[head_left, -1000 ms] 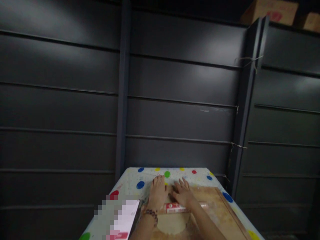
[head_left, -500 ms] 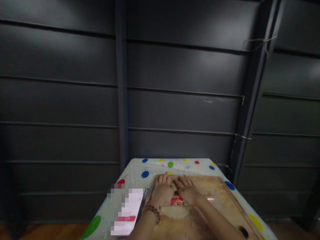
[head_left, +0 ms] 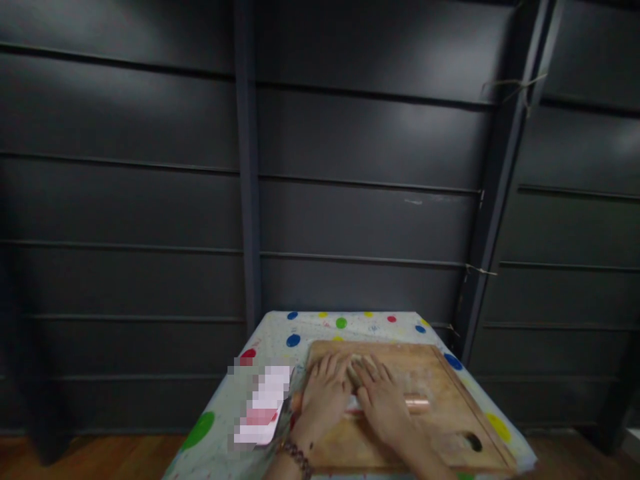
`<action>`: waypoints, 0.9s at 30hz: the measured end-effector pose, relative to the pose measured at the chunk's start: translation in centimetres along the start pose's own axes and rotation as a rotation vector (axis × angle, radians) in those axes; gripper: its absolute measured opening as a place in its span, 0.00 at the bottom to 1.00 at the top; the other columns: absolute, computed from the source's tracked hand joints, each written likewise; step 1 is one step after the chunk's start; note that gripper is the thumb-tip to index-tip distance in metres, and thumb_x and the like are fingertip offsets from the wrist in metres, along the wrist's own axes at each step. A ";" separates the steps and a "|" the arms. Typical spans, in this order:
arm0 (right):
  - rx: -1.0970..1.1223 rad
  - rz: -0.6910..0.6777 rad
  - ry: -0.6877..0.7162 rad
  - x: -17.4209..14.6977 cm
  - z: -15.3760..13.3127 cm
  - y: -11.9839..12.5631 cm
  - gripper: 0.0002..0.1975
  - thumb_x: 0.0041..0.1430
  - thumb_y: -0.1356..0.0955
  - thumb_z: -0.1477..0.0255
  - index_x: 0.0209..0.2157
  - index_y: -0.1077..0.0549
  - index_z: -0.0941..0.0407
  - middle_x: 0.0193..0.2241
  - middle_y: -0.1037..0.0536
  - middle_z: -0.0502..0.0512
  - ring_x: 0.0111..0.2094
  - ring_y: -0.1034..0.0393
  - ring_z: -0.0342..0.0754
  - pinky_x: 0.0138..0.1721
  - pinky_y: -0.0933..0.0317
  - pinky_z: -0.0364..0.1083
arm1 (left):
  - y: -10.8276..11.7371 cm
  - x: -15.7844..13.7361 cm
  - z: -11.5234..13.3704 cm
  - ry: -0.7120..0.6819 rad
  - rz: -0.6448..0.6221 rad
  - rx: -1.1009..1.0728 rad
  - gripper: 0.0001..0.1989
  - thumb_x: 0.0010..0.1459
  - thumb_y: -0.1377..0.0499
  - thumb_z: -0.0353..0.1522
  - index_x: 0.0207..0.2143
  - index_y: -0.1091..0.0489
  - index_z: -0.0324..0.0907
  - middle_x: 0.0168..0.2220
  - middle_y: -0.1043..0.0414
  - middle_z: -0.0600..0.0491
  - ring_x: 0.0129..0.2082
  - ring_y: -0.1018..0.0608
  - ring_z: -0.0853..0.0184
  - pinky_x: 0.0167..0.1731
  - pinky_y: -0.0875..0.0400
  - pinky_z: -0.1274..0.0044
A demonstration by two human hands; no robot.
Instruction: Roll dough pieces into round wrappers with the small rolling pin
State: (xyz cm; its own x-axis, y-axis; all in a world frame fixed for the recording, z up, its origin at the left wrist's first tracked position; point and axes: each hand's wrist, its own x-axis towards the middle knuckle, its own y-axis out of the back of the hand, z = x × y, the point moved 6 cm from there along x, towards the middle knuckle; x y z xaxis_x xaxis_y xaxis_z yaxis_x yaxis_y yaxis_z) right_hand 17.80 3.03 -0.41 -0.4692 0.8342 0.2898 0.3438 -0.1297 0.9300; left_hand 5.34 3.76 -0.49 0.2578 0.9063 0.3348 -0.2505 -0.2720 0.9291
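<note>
My left hand (head_left: 325, 393) lies flat with its fingers stretched forward, its palm over a rolling pin (head_left: 418, 403). Beside it, my right hand (head_left: 383, 400) rests on the same pin, fingers stretched out and slightly apart. The pin lies crosswise; its copper-coloured right end shows past my right hand, and a white and red patch shows between the hands. Pale dough (head_left: 363, 361) is partly visible at the fingertips, mostly covered by my hands. Underneath is a wooden cutting board (head_left: 415, 357) with a dark handle hole at its near right.
A phone (head_left: 267, 407), partly pixelated, lies left of the board. The table has a white cloth (head_left: 270, 327) with coloured dots. Behind it stands a dark panelled wall (head_left: 370, 220). A wooden floor (head_left: 115, 453) shows at the lower left.
Both hands and the rolling pin have moved nearer to me over the board. The pin's red patch has turned mostly out of sight. Dough now shows at the fingertips rather than below the pin.
</note>
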 end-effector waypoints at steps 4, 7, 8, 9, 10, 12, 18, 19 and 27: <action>0.017 0.017 -0.031 -0.8 -0.8 0.6 0.28 0.64 0.45 0.74 0.64 0.37 0.53 0.66 0.40 0.51 0.69 0.54 0.51 0.68 0.60 0.53 | 0.6 -0.9 0.5 0.030 -0.018 0.018 0.26 0.65 0.57 0.28 0.64 0.39 0.42 0.67 0.41 0.50 0.67 0.43 0.59 0.67 0.50 0.63; 0.029 0.022 -0.035 -1.5 -1.1 0.7 0.29 0.63 0.45 0.74 0.65 0.38 0.56 0.65 0.39 0.53 0.67 0.49 0.50 0.67 0.55 0.50 | 1.3 -1.7 1.2 0.032 -0.022 0.008 0.27 0.63 0.56 0.28 0.64 0.40 0.43 0.68 0.43 0.53 0.68 0.43 0.59 0.67 0.48 0.63; 0.034 0.017 -0.044 -1.7 -1.2 0.5 0.29 0.63 0.45 0.74 0.65 0.39 0.56 0.65 0.38 0.53 0.66 0.46 0.50 0.66 0.53 0.50 | 1.5 -1.9 1.4 0.033 -0.027 0.005 0.28 0.63 0.56 0.27 0.64 0.39 0.43 0.68 0.43 0.53 0.68 0.43 0.59 0.67 0.47 0.63; 0.038 0.012 -0.057 -1.9 -1.1 0.4 0.30 0.63 0.45 0.73 0.66 0.39 0.57 0.64 0.37 0.54 0.65 0.44 0.50 0.66 0.52 0.50 | 1.6 -2.1 1.5 0.036 -0.033 0.004 0.28 0.63 0.56 0.27 0.64 0.39 0.43 0.68 0.44 0.54 0.68 0.42 0.59 0.66 0.46 0.63; 0.043 0.007 -0.072 -2.1 -1.1 0.2 0.30 0.63 0.45 0.73 0.66 0.40 0.57 0.64 0.36 0.55 0.64 0.42 0.51 0.65 0.51 0.50 | 1.7 -2.3 1.6 0.040 -0.036 0.002 0.28 0.62 0.56 0.27 0.64 0.39 0.43 0.68 0.44 0.54 0.68 0.42 0.58 0.66 0.45 0.63; 0.055 0.003 -0.103 -2.4 -1.1 -0.1 0.31 0.61 0.45 0.74 0.66 0.40 0.57 0.64 0.36 0.55 0.63 0.41 0.51 0.65 0.50 0.50 | 1.8 -2.6 1.8 0.043 -0.035 -0.003 0.28 0.62 0.55 0.27 0.65 0.40 0.42 0.67 0.43 0.53 0.67 0.42 0.56 0.65 0.43 0.62; 0.078 0.041 -0.137 -3.1 -1.3 -0.1 0.30 0.60 0.43 0.74 0.65 0.38 0.58 0.63 0.35 0.55 0.63 0.40 0.53 0.64 0.48 0.51 | 1.7 -3.2 1.9 0.012 0.016 0.011 0.28 0.61 0.54 0.26 0.63 0.37 0.44 0.65 0.38 0.54 0.65 0.38 0.59 0.64 0.40 0.64; 0.085 0.056 -0.127 -3.2 -1.4 -0.1 0.30 0.60 0.43 0.74 0.64 0.37 0.58 0.63 0.34 0.55 0.63 0.39 0.52 0.64 0.48 0.51 | 1.7 -3.3 2.0 0.007 0.038 0.023 0.28 0.60 0.54 0.25 0.63 0.37 0.45 0.64 0.37 0.54 0.65 0.37 0.59 0.64 0.39 0.65; 0.094 0.103 -0.098 -3.1 -1.4 0.5 0.29 0.61 0.44 0.76 0.64 0.37 0.60 0.62 0.33 0.58 0.62 0.38 0.51 0.63 0.46 0.50 | 1.3 -3.5 1.8 0.002 0.080 0.041 0.26 0.63 0.54 0.28 0.63 0.37 0.44 0.64 0.36 0.52 0.64 0.36 0.60 0.63 0.40 0.65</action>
State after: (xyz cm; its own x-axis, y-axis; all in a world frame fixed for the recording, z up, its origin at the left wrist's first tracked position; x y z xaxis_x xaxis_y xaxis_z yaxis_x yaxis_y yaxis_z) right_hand 18.28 -0.41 -0.49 -0.3476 0.8677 0.3553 0.4630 -0.1707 0.8698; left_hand 5.80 -0.34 -0.20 0.2369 0.8819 0.4077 -0.2314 -0.3563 0.9052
